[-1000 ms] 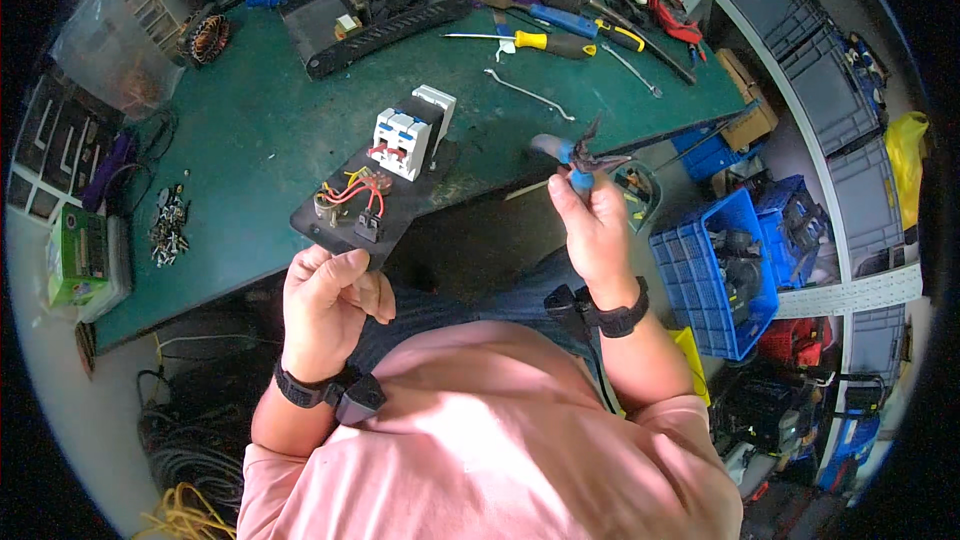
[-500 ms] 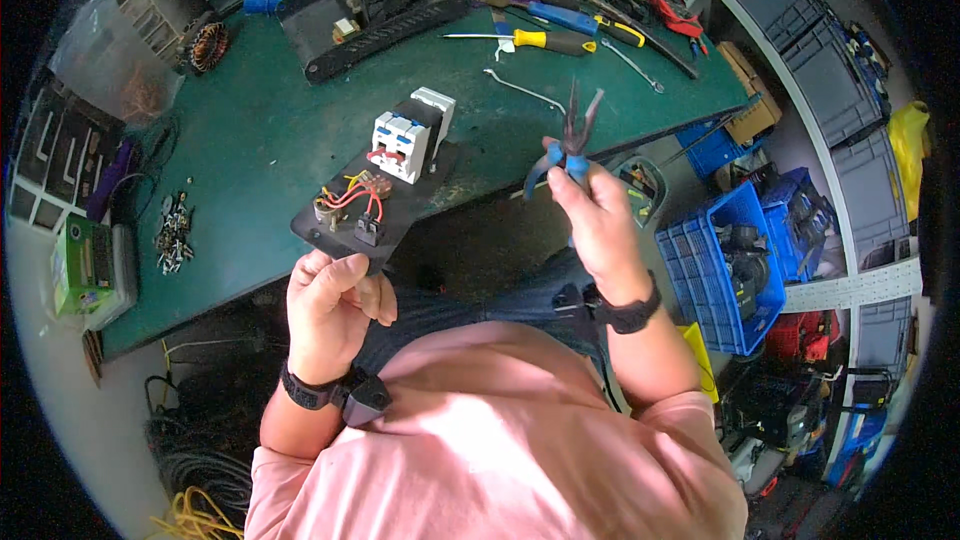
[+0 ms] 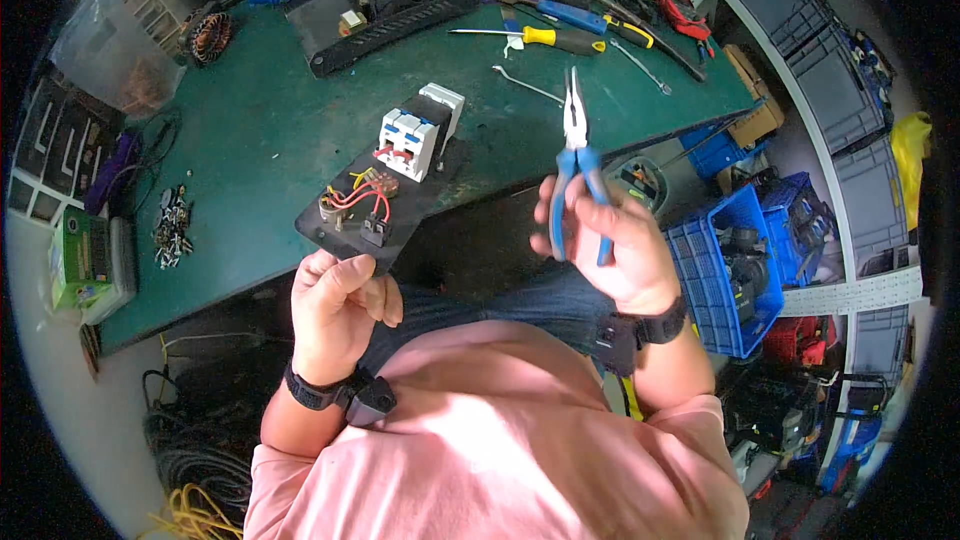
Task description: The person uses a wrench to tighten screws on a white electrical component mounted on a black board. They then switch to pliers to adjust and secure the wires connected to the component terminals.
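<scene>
My left hand pinches the near corner of a black mounting plate between thumb and fingers. The plate tilts up at the table's edge. On it sit a white double circuit breaker, a round component with red and yellow wires, and a small black switch-like block. In my right hand is a pair of needle-nose pliers with blue handles. Their jaws point away from me and look nearly closed; the handles lie across my fingers, with the thumb against one.
On the green table lie a yellow-black screwdriver, a wrench, a thin metal rod and a pile of screws. A black metal housing stands at the back. Blue crates are on the right.
My right hand has turned palm-up and shifted slightly right and nearer me, so the pliers' handles show fully and the jaws have come together. My left hand and the plate are almost unmoved.
</scene>
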A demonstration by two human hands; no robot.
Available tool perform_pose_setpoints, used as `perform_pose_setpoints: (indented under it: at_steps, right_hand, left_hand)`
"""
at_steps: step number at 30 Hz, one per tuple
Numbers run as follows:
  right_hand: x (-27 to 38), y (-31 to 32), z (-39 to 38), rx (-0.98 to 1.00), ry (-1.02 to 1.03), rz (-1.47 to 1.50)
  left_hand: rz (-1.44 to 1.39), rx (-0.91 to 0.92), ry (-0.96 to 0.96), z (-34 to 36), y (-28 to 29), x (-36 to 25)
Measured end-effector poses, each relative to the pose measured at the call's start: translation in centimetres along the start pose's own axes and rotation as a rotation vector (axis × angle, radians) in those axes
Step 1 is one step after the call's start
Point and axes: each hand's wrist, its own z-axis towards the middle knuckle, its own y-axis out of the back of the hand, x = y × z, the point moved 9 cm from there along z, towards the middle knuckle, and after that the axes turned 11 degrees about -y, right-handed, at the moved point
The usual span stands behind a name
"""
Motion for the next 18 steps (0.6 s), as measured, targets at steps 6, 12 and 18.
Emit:
perform_pose_setpoints:
  at_steps: [6,12,18]
  right_hand:
    - [-1.0,0.4,-0.9,-0.118,-0.163,-0.69]
    - [1.6,-2.5,-0.6,-0.277,0.326,-1.652]
    - [2.4,-3.7,0.0,-0.324,0.398,-1.856]
  left_hand:
    - [-0.009,0.003,0.008,0.0,0.1,0.1]
    - [0.061,-0.029,-0.018,0.1,0.2,-0.3]
    - [0.025,-0.024,-0.018,0.3,0.7,-0.2]
